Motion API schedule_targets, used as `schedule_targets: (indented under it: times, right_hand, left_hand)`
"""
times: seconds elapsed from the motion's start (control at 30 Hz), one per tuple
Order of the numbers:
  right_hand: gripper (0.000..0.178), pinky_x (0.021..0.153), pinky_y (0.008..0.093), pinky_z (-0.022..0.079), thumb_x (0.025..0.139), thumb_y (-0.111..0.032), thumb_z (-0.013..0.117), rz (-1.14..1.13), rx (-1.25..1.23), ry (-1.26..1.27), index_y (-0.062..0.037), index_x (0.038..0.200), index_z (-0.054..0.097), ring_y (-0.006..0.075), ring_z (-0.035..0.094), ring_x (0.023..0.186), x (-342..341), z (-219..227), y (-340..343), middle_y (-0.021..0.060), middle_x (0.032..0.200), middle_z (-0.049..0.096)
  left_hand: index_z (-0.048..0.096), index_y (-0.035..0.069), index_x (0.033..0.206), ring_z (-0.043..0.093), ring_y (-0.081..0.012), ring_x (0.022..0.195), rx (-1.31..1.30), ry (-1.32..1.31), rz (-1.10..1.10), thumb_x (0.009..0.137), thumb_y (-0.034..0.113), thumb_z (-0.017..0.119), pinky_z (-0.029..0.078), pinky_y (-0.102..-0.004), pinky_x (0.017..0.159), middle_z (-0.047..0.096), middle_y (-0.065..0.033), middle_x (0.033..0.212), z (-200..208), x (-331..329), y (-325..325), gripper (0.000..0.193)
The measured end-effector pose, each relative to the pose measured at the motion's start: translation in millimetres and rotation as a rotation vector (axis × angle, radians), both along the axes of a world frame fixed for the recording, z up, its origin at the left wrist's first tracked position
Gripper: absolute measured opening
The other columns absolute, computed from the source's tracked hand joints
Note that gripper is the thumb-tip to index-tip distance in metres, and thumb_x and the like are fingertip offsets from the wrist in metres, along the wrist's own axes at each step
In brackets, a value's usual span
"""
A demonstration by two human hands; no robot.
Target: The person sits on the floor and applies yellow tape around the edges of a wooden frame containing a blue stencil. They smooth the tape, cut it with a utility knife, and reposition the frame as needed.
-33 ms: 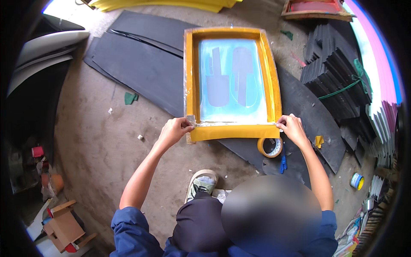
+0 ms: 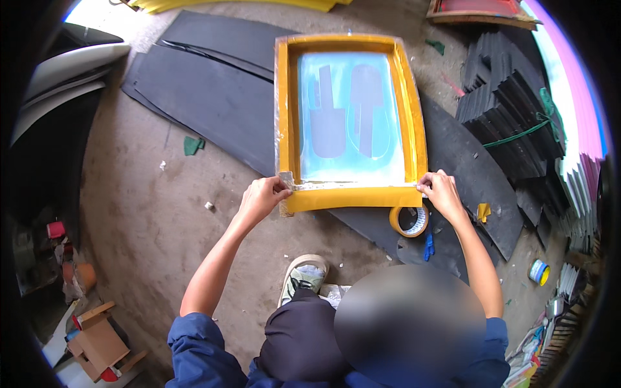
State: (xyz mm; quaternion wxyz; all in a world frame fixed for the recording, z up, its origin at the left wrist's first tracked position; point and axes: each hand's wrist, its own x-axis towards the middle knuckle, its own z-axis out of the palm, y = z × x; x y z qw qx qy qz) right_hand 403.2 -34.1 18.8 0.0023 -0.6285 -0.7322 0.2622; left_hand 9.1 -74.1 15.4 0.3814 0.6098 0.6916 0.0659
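A silk-screen frame (image 2: 283,116) lies before me, its sides covered in yellow-brown tape. Its pale blue mesh (image 2: 339,171) carries two grey, paddle-like shapes. Along the near side stretches a strip of yellow-brown tape (image 2: 356,199), its lower part hanging free. My left hand (image 2: 262,195) pinches the strip's left end at the frame's near left corner. At the near right corner, my right hand (image 2: 441,193) pinches the other end. A roll of tape (image 2: 394,223) rests just below the right hand, beside a small blue object (image 2: 429,247) that I cannot make out.
Large black sheets (image 2: 213,97) lie on the floor under the frame. Stacked black sheets tied with green cord (image 2: 527,133) stand at right, near a small tub (image 2: 539,272). Another screen frame (image 2: 479,21) is at the far right. A cardboard box (image 2: 100,344) sits lower left.
The view has shifted slightly, so the frame appears a little higher. Both hands keep their pinch on the tape strip.
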Motion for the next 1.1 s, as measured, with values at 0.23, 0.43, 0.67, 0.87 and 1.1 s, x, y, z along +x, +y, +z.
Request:
schedule_targets:
  times: [0.23,0.43,0.67,0.87,1.1]
  right_hand:
    - [0.011,0.084,0.0394,0.036,0.078,-0.014,0.065,0.091,0.126,-0.081,-0.0035,0.078,0.065,0.0232,0.054,0.088,-7,-28,20,0.0081,0.08,0.064]
    - [0.009,0.087,0.0397,0.035,0.076,-0.013,0.066,0.165,0.204,-0.174,-0.0043,0.077,0.065,0.0228,0.052,0.092,-12,-30,32,0.0085,0.082,0.063]
    - [0.01,0.086,0.0424,0.034,0.07,-0.013,0.07,0.27,0.352,-0.289,-0.0056,0.075,0.065,0.0228,0.049,0.095,-20,-37,38,0.0062,0.085,0.056]
    - [0.01,0.086,0.0435,0.034,0.068,-0.012,0.072,0.321,0.419,-0.396,-0.0069,0.075,0.066,0.0208,0.048,0.094,-24,-48,42,0.0044,0.082,0.054]
    - [0.005,0.09,0.0481,0.03,0.069,-0.007,0.064,0.316,0.427,-0.414,-0.0054,0.073,0.067,0.0214,0.045,0.1,-30,-53,37,0.0065,0.087,0.051]
  left_hand:
    - [0.063,0.004,0.075,0.059,-0.0255,0.08,0.19,0.159,-0.09,0.076,0.019,0.067,0.049,-0.0374,0.07,0.065,-0.0081,0.078,-23,13,19,0.015]
    - [0.065,0.006,0.078,0.056,-0.0221,0.081,0.269,0.28,-0.189,0.074,0.018,0.068,0.048,-0.036,0.069,0.061,-0.0059,0.081,-31,15,38,0.014]
    - [0.066,0.007,0.075,0.053,-0.021,0.085,0.353,0.383,-0.259,0.069,0.016,0.07,0.048,-0.0342,0.07,0.055,-0.0047,0.083,-39,22,42,0.012]
    - [0.066,0.005,0.074,0.052,-0.0226,0.089,0.318,0.471,-0.34,0.069,0.012,0.066,0.043,-0.0339,0.074,0.056,-0.0071,0.084,-49,28,49,0.008]
    - [0.069,0.007,0.076,0.052,-0.0221,0.09,0.253,0.574,-0.397,0.067,0.014,0.067,0.044,-0.0345,0.077,0.057,-0.0068,0.083,-59,33,56,0.012]
